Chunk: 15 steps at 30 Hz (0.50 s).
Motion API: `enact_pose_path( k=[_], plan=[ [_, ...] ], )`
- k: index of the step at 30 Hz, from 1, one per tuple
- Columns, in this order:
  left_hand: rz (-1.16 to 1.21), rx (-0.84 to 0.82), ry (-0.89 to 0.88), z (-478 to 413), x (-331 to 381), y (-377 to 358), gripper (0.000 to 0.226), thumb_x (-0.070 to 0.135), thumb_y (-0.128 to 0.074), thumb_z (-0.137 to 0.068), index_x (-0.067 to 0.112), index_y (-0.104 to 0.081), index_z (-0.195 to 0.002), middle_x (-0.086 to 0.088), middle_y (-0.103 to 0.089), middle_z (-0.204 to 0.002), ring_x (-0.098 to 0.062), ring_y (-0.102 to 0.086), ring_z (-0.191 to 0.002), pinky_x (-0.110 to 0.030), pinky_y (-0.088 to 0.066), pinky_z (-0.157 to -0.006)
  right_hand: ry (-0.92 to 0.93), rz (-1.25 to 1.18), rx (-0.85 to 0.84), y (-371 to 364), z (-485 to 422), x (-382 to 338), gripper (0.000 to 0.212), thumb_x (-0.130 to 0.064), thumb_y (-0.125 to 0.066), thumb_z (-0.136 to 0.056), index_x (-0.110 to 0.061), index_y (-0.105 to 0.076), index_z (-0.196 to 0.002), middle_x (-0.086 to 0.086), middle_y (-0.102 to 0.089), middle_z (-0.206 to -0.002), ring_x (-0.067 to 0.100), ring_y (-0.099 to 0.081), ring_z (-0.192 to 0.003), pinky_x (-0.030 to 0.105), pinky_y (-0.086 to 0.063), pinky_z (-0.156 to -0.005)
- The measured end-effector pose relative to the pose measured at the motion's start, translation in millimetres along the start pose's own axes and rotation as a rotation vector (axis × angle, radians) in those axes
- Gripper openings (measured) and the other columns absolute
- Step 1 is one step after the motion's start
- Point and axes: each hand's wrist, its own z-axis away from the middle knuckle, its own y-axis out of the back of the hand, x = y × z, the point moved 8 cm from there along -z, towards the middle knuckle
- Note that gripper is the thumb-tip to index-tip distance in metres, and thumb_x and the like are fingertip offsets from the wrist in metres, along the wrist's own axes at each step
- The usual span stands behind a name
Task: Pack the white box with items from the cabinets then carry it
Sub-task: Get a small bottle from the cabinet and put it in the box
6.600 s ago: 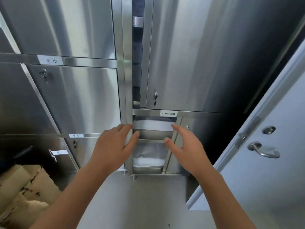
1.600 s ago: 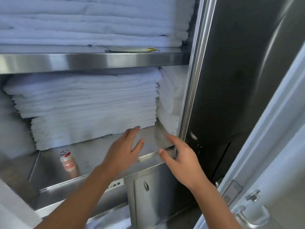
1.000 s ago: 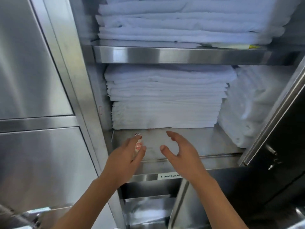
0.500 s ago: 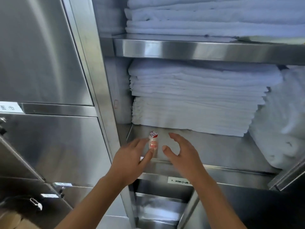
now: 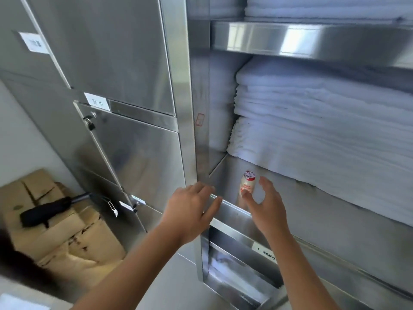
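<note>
Ok, bottle point(image 5: 248, 183) stands upright at frame centre, just left of right hand point(image 5: 266, 206), fingers spread, holding nothing; left hand point(image 5: 190, 209) also loose, lower left, farther off.

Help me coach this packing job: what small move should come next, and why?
Probably close the right hand around the small bottle. Its thumb and fingers are spread either side of the bottle, which stands upright on the steel shelf, and hold nothing yet. The left hand is open by the shelf's front edge.
</note>
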Motion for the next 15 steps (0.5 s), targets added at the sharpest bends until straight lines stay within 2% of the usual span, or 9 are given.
enact_pose_path(
  k=[4,8,13,15],
  plan=[
    [0.019,0.021,0.045,3.0,-6.3,1.2,0.036,0.047,-0.041,-0.099,0.024,-0.066,-0.110,0.005,-0.067,-0.111,-0.026,-0.063,-0.084,-0.034,-0.047,-0.076,-0.056,-0.038,0.003,-9.9,-21.8,13.6,0.068,-0.042,-0.072,-0.090,-0.017,-0.046,-0.147,0.006,-0.057,-0.145,0.027,-0.052,-0.133,0.036,-0.041,-0.104],
    [0.036,0.007,0.058,5.9,-8.4,-2.8,0.038,0.050,-0.037,-0.100,0.027,-0.064,-0.113,0.009,-0.065,-0.111,-0.023,-0.062,-0.085,-0.034,-0.047,-0.078,-0.085,-0.089,-0.008,-19.0,-32.1,22.5,0.056,-0.036,-0.075,-0.087,-0.022,-0.054,-0.137,0.002,-0.066,-0.132,0.023,-0.060,-0.123,0.027,-0.038,-0.087],
    [0.054,0.024,0.065,3.1,-12.1,-3.5,0.038,0.050,-0.036,-0.100,0.027,-0.065,-0.112,0.010,-0.065,-0.109,-0.019,-0.061,-0.082,-0.029,-0.045,-0.075,-0.068,-0.124,-0.026,-27.0,-32.0,26.8,0.050,-0.029,-0.078,-0.082,-0.030,-0.058,-0.128,-0.010,-0.070,-0.113,0.015,-0.065,-0.105,0.024,-0.042,-0.078],
    [0.057,0.029,0.069,2.8,-11.8,-6.1,0.040,0.050,-0.036,-0.100,0.027,-0.065,-0.112,0.010,-0.066,-0.109,-0.019,-0.061,-0.081,-0.026,-0.043,-0.073,-0.042,-0.107,-0.028,-28.4,-31.3,28.1,0.045,-0.028,-0.078,-0.081,-0.033,-0.059,-0.122,-0.016,-0.068,-0.100,0.011,-0.065,-0.095,0.014,-0.040,-0.071]
  ],
)
